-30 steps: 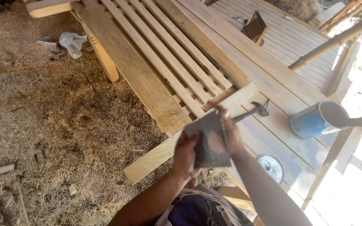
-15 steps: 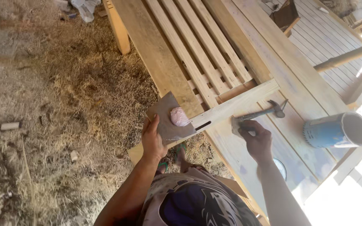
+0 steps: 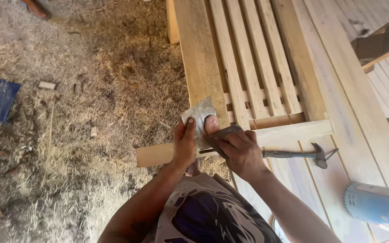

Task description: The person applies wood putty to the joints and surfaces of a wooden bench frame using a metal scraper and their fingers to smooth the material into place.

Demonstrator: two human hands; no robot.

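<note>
Both my hands hold a grey sheet of sandpaper [image 3: 197,116] just above the left part of a pale wooden plank [image 3: 293,132]. My left hand [image 3: 184,146] grips the sheet's left edge with the thumb on top. My right hand [image 3: 241,152] pinches its lower right corner, where the sheet folds over and shows a brown side. A pinkish patch shows in the middle of the sheet. A claw hammer [image 3: 302,154] lies on the boards just right of my right hand, head to the right, untouched.
A slatted wooden frame [image 3: 248,58] and wide boards [image 3: 356,112] fill the upper right. A blue cylindrical can [image 3: 374,204] lies at the lower right. A wooden block [image 3: 374,45] sits farther back. Straw-covered ground [image 3: 68,112] with a blue scrap [image 3: 1,99] lies to the left.
My right hand has left the hammer on the boards and moved left onto the sandpaper sheet, which my left hand held alone before. The camera has shifted slightly.
</note>
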